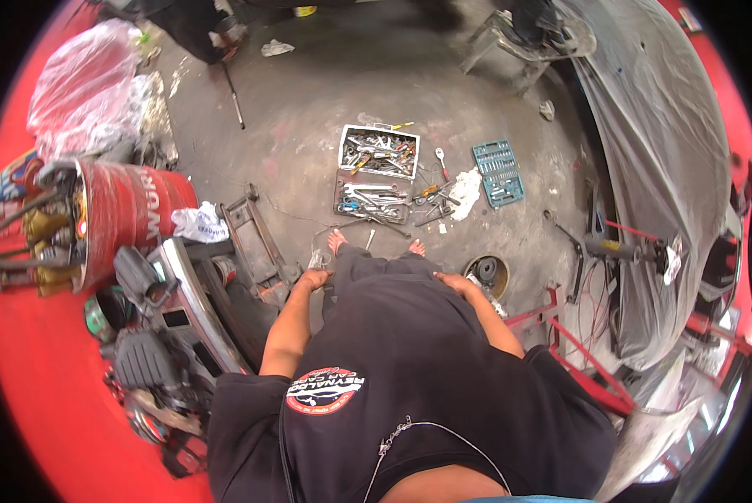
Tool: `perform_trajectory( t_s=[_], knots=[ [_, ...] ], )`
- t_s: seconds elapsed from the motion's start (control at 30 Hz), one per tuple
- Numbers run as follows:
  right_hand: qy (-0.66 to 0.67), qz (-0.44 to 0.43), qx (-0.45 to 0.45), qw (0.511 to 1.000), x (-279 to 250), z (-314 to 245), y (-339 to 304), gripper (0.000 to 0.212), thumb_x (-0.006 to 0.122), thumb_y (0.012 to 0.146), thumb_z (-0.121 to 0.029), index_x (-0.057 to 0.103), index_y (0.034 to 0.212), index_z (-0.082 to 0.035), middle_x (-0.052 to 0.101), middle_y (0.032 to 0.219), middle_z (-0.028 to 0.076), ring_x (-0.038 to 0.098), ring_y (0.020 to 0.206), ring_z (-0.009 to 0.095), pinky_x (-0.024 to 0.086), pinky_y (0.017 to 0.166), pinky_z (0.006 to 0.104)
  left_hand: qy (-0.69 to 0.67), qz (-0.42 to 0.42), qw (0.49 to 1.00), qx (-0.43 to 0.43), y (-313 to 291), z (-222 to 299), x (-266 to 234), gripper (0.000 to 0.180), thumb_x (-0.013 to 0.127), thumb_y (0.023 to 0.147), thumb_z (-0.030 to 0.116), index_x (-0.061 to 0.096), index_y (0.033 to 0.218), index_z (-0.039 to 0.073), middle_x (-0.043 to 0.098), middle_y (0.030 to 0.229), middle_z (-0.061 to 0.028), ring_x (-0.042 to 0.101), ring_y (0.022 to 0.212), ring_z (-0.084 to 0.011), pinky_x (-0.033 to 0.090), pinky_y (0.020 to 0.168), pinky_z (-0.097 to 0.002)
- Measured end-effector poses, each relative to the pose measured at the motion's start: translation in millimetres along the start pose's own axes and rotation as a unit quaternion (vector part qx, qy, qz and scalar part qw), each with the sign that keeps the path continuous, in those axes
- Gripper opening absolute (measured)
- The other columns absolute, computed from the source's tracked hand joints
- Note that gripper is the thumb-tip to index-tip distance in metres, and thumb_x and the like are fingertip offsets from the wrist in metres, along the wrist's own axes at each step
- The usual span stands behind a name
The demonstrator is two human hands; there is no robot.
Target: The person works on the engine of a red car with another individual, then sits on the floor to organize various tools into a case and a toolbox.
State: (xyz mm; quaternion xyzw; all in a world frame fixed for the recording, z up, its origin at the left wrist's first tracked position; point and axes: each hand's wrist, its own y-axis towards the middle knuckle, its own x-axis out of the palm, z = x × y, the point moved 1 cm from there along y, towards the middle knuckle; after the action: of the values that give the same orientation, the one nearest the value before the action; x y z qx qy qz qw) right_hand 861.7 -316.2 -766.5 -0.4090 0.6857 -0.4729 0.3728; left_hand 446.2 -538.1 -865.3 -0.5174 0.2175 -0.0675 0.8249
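My left hand is at the left side of my dark trousers, its fingers closed at the cloth. On the other side, my right hand has its fingers bent in against the trouser cloth; its fingertips are partly hidden. Just beyond my bare feet lies an open tool case full of sockets and loose tools. Its nearer section holds a row of wrenches. A teal socket set case lies open to the right, near a ratchet and a white rag.
A floor jack stands close on the left, beside car parts and a red drum. A round metal part and a red metal frame are at the right, before a grey-sheeted shape. A stool stands farther off.
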Motion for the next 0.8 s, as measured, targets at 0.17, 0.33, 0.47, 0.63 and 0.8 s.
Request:
perform_trajectory(
  t_s=[0.17,0.33,0.47,0.63,0.8],
  knots=[
    [0.133,-0.086,0.109,0.981,12.7,-34.1,-39.4,0.09,0.049,0.089,-0.066,0.027,0.152,-0.004,0.022,0.16,0.015,0.036,0.139,0.029,0.036,0.109,0.0466,0.013,-0.046,0.999,-0.026,-6.2,-0.9,-40.9,0.06,0.057,0.089,0.051,0.059,0.131,0.007,0.062,0.129,-0.0161,0.066,0.106,-0.0335,0.054,0.088,-0.0406],
    [0.135,0.025,0.053,0.989,10.0,0.0,0.1,0.104,0.053,0.085,-0.067,0.012,0.154,-0.001,0.022,0.158,0.02,0.036,0.14,0.034,0.036,0.11,0.0454,-0.124,-0.047,0.989,-0.064,11.6,1.2,-74.4,0.06,0.059,0.09,0.046,0.058,0.132,0.004,0.063,0.123,-0.0186,0.068,0.097,-0.0338,0.058,0.074,-0.0403],
    [0.169,0.009,0.071,0.983,5.8,-21.1,-6.0,0.11,0.055,0.083,-0.069,0.012,0.153,0.004,0.014,0.16,0.024,0.025,0.145,0.035,0.031,0.113,0.0464,-0.015,-0.021,0.997,-0.077,13.7,9.2,-101.8,0.057,0.061,0.087,0.043,0.063,0.126,0.002,0.064,0.124,-0.0186,0.06,0.116,-0.0291,0.048,0.097,-0.0377],
    [0.119,-0.01,0.018,0.993,-11.4,-5.4,20.8,0.111,0.058,0.08,-0.07,0.019,0.151,0.006,0.02,0.158,0.025,0.03,0.143,0.038,0.028,0.115,0.0441,0.03,-0.051,0.995,-0.08,5.0,61.9,-79.3,0.059,0.06,0.086,0.047,0.063,0.126,0.004,0.061,0.13,-0.0187,0.056,0.123,-0.0286,0.04,0.106,-0.0354],
    [0.228,-0.028,0.048,0.972,-42.3,28.3,78.3,0.107,0.065,0.081,-0.063,0.017,0.154,-0.001,0.034,0.153,0.022,0.041,0.136,0.035,0.036,0.11,0.0454,0.102,-0.104,0.987,-0.072,-1.7,158.6,-51.9,0.064,0.057,0.086,0.053,0.061,0.129,0.006,0.058,0.134,-0.0186,0.052,0.128,-0.031,0.038,0.108,-0.0362]
  ],
)
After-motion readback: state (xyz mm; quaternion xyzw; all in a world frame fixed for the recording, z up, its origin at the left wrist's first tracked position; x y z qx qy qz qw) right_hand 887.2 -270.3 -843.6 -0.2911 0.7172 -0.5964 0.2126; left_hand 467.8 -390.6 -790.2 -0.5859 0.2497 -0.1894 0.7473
